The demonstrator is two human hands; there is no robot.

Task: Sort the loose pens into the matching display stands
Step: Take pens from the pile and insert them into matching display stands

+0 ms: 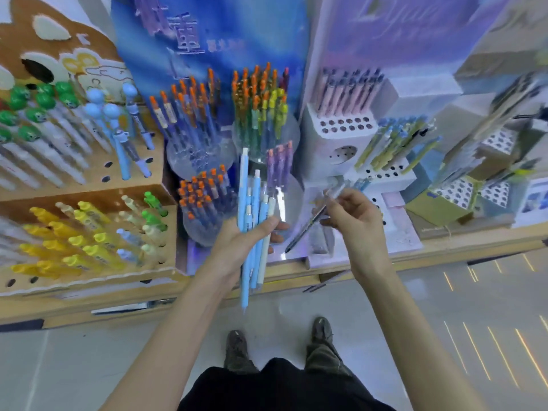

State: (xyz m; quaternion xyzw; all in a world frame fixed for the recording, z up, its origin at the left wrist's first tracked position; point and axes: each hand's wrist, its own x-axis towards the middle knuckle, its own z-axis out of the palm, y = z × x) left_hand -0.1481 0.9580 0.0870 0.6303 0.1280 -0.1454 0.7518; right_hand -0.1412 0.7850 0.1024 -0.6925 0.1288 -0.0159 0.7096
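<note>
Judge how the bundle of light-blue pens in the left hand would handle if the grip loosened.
The light-blue pens look stiff and smooth, so they would probably slide downward. The left hand grips them mid-length with uneven ends sticking out, so they may fan apart. Their slim barrels would likely roll.

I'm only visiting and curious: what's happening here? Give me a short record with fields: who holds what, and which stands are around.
Left hand: grips a bunch of light blue pens
Right hand: pinches one dark pen, held tilted
Ahead: blue stand with orange-capped pens in clear round cups
Left side: brown stand with yellow, green and blue pens
Right side: white stand with pink pens and free holes
Sorting: not yet done; pens in both hands
</note>
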